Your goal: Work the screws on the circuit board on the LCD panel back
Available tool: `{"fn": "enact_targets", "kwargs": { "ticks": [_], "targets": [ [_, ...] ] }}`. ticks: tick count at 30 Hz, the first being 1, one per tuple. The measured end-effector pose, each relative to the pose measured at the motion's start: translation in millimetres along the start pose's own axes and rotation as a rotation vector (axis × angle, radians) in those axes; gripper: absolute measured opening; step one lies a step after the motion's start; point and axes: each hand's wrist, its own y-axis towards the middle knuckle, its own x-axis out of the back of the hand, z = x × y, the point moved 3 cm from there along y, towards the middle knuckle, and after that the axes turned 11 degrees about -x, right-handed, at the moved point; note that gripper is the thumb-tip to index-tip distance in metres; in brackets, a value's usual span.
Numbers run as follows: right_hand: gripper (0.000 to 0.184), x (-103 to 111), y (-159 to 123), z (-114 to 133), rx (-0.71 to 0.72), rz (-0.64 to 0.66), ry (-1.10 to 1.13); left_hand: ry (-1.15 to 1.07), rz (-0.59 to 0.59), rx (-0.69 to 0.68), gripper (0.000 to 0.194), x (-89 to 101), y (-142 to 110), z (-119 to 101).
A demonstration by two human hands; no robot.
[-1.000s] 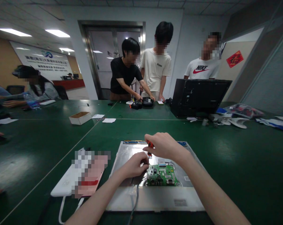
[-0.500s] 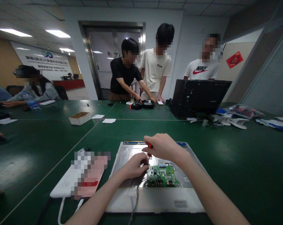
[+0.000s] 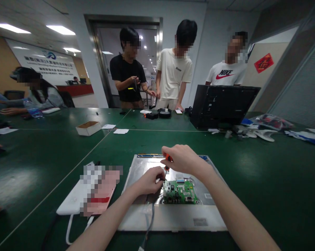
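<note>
A flat metal display panel [image 3: 215,218] lies on the table in front of me, with a green circuit board [image 3: 181,192] on its middle. My right hand [image 3: 185,161] is closed around the orange-red handle of a screwdriver [image 3: 168,158], whose shaft points down at the board's upper-left corner. Beside that corner, my left hand [image 3: 152,179] has its fingers pinched close to the screwdriver's tip. What those fingers hold, if anything, is hidden. From under the left hand a grey cable [image 3: 151,221] runs over the panel's near edge.
A white power bank [image 3: 70,202] with a cable and a pink phone-like slab [image 3: 107,191] lie left of the panel. Farther off are an open cardboard box [image 3: 89,129], papers [image 3: 121,131] and a black monitor housing [image 3: 224,106]. Several people are around the green table [image 3: 251,167].
Both my hands stay at the board's corner, with the screwdriver slightly shifted. Across the table, the person in black has straightened up and lifted a dark item off the table. The view has tilted slightly.
</note>
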Motion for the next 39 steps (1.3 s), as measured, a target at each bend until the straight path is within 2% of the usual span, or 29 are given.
{"fn": "enact_targets", "kwargs": {
  "ticks": [2,7,10,15,19,24,29,39],
  "targets": [
    [0.014,-0.4,-0.5,0.2,0.012,-0.002,0.020,0.000,-0.001,-0.002,0.018,0.1,-0.1,0.3],
    [0.018,0.8,-0.8,0.9,0.037,-0.005,0.028,0.004,0.005,0.021,0.015,2.0,0.6,-3.4],
    [0.026,1.0,0.9,0.5,0.022,-0.008,-0.009,0.012,0.012,0.031,0.013,3.1,1.2,-5.9],
    [0.011,1.1,-0.7,0.2,0.033,-0.015,-0.015,0.011,0.003,0.016,0.011,2.2,0.9,-4.6],
    [0.017,2.5,-3.6,1.0,0.059,-0.006,0.031,0.011,-0.005,0.025,0.011,1.2,1.1,-2.9],
    [0.026,2.5,-2.1,2.0,0.035,-0.017,-0.021,-0.008,0.018,0.055,0.009,1.5,2.7,-4.9],
    [0.013,1.4,-2.5,2.7,0.029,-0.011,-0.017,-0.007,0.002,0.044,0.011,1.1,1.6,-3.9],
    [0.023,1.5,-1.9,2.2,0.031,-0.015,-0.010,0.007,-0.005,0.029,0.008,0.7,1.6,-4.1]
  ]
}}
